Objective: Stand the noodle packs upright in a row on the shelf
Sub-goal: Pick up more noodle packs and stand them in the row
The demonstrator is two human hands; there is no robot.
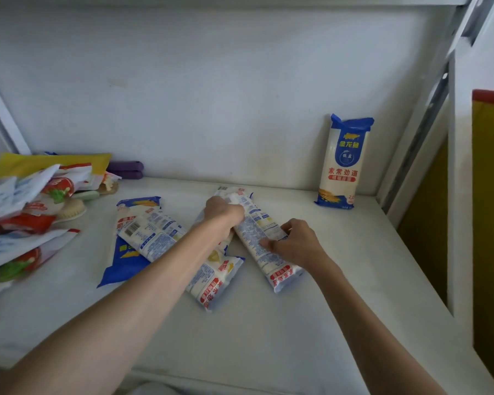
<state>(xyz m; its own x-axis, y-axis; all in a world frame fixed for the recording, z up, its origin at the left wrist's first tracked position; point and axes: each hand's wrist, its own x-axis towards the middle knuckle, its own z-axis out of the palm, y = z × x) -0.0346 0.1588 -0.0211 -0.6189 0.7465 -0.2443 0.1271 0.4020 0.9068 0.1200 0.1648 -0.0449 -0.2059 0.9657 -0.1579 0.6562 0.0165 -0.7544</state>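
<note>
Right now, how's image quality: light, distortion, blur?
Head view: soft even light, no glare, barely any shadows; wide-angle lens tilts the white metal shelf post at right; big print on the upright blue-and-white noodle pack reads clearly; small print on the rightmost lying white noodle pack is smeared.

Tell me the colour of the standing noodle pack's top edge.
Blue top edge; head view.

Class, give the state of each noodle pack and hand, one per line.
Standing noodle pack: upright.
Held noodle pack: lying.
Middle noodle pack: lying flat.
Leftmost noodle pack: lying flat.
Barcode noodle pack: lying atop leftmost noodle pack.
Left hand: grips held noodle pack's far end.
Right hand: grips its middle.
</note>
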